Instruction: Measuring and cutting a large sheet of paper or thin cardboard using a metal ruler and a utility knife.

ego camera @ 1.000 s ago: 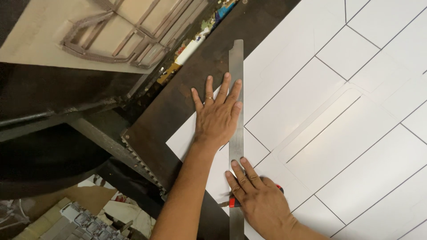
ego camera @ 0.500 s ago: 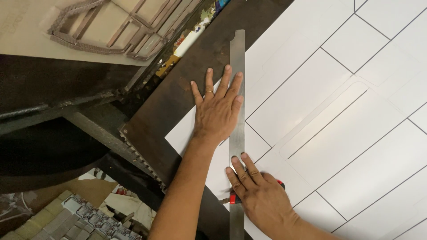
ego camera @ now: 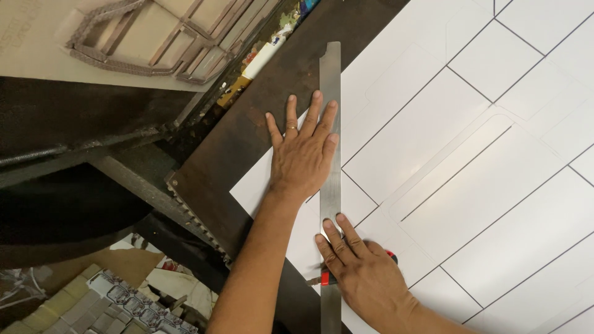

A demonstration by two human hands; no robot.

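The left hand [ego camera: 303,154] lies flat with fingers spread, pressing on a long steel ruler [ego camera: 331,185] and on the white sheet [ego camera: 470,185] under it. The ruler runs straight up from the bottom edge, crossing the sheet's left corner and reaching onto the dark worktop [ego camera: 247,142]. The right hand [ego camera: 365,278] is closed around a red-handled knife [ego camera: 328,279], its fingertips touching the ruler's right edge; the blade is mostly hidden and seems to sit against that edge. To the right the sheet, marked with thin dark lines, lies open and unobstructed. Left of the worktop's edge sit cardboard pieces [ego camera: 111,37].
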